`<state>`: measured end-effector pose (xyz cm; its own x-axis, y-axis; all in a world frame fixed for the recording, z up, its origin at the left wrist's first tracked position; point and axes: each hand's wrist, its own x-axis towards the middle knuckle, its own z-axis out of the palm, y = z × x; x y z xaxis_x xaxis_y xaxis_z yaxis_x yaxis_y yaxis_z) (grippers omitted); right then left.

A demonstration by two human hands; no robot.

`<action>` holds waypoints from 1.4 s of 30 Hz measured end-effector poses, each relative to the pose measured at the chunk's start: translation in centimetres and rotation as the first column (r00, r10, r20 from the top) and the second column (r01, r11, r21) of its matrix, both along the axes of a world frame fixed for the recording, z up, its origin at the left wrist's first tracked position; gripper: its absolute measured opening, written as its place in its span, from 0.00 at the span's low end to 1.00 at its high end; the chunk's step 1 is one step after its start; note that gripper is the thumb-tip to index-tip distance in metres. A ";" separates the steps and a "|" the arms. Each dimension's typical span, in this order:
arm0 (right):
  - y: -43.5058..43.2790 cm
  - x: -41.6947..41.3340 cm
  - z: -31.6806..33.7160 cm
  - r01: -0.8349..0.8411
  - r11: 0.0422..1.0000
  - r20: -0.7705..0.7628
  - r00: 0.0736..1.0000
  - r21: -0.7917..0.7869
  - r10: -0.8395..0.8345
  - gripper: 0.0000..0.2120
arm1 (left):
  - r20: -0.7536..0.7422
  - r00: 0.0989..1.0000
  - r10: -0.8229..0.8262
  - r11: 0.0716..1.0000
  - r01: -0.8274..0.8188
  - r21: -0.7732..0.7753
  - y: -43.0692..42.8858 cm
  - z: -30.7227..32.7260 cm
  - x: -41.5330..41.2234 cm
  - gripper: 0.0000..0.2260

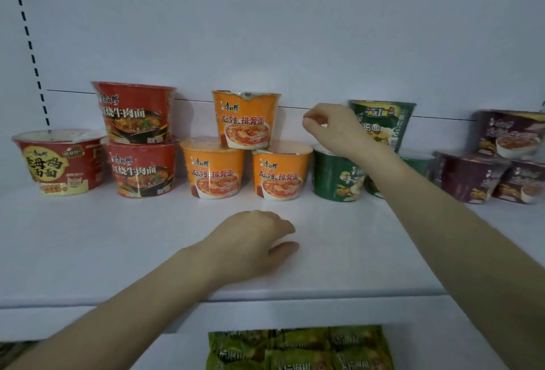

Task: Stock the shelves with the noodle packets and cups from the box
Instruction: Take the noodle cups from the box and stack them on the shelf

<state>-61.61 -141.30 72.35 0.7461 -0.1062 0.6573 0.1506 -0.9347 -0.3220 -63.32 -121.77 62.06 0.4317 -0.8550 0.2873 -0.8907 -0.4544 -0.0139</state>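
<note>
Noodle cups stand in a row at the back of the white shelf (88,240). From the left come a red-and-yellow cup (57,163), two stacked red cups (138,145), three orange cups (246,148) in a pyramid, green cups (336,176) and purple cups (483,163). My right hand (333,129) hovers over the lower green cup, next to the upper green cup (383,122), with fingers loosely curled and nothing in them. My left hand (256,240) rests on the bare shelf in front of the orange cups, holding nothing.
Green noodle packets (300,349) lie on the lower shelf below the front edge. A slotted upright (29,45) runs up the back panel at the left. The shelf's front half holds no goods.
</note>
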 end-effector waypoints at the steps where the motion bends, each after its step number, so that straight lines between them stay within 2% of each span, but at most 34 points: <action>1: -0.1 -1.1 -0.4 0.012 1.000 -0.013 1.000 -0.012 -0.012 0.13 | 0.033 0.999 -0.028 1.000 0.029 -0.012 -0.6 0.1 -1.3 0.20; 5: -0.7 -6.1 -2.5 0.090 0.996 -0.055 0.994 0.005 -0.089 0.12 | 0.137 0.976 -0.170 0.981 0.181 -0.070 -3.0 -0.5 -5.0 0.36; 9: -2.7 -11.2 -4.1 0.199 0.978 -0.114 0.975 0.058 -0.191 0.11 | 0.166 0.946 -0.280 0.953 0.295 -0.074 -5.3 -1.7 -8.4 0.31; 12: -4.8 -14.9 -4.8 0.313 0.947 -0.124 0.945 0.078 -0.302 0.11 | 0.152 0.937 -0.316 0.943 0.327 -0.057 -6.9 -2.4 -10.5 0.36; 15: -6.7 -17.7 -5.4 0.379 0.921 -0.145 0.920 0.094 -0.364 0.12 | 0.142 0.935 -0.325 0.940 0.335 -0.055 -8.5 -2.6 -11.9 0.27; 19: -9.2 -19.2 -5.6 0.416 0.903 -0.132 0.906 0.110 -0.402 0.12 | 0.159 0.922 -0.352 0.927 0.367 -0.072 -11.2 -2.0 -12.8 0.37; 20: -9.9 -19.2 -5.5 0.416 0.903 -0.126 0.907 0.108 -0.403 0.12 | 0.164 0.922 -0.349 0.930 0.363 -0.060 -11.9 -1.6 -12.9 0.36; 23: -12.2 -18.7 -4.7 0.395 0.911 -0.093 0.918 0.121 -0.386 0.12 | 0.190 0.924 -0.331 0.940 0.341 -0.019 -14.8 -0.7 -12.7 0.21; 24: -13.0 -18.4 -4.3 0.377 0.918 -0.077 0.926 0.124 -0.369 0.12 | 0.203 0.924 -0.324 0.942 0.335 -0.019 -15.8 -0.4 -12.6 0.19; 29: -18.0 -14.8 -1.6 0.310 0.946 -0.032 0.951 0.091 -0.309 0.14 | 0.228 0.949 -0.218 0.975 0.224 0.002 -20.3 0.2 -11.0 0.25; 31: -19.5 -12.8 -0.6 0.256 0.963 -0.027 0.967 0.085 -0.254 0.15 | 0.230 0.961 -0.154 0.988 0.153 0.024 -21.3 0.5 -10.0 0.23; 34: -20.3 -9.7 0.7 0.158 0.984 -0.001 0.987 0.085 -0.158 0.22 | 0.217 0.975 -0.041 0.999 0.033 0.043 -21.7 1.1 -8.4 0.19; 37: -20.1 -6.8 1.8 0.079 0.992 -0.005 0.997 0.102 -0.079 0.32 | 0.224 0.971 0.084 0.995 -0.095 0.038 -21.4 1.5 -6.7 0.18; 39: -19.5 -5.2 2.2 0.080 0.993 -0.053 0.996 0.088 -0.076 0.38 | 0.220 0.958 0.186 0.982 -0.187 -0.014 -21.0 1.8 -5.6 0.17; 42: -18.8 -3.4 2.3 0.124 0.992 -0.099 0.988 0.019 -0.122 0.40 | 0.202 0.910 0.361 0.925 -0.322 -0.203 -20.6 2.3 -3.7 0.14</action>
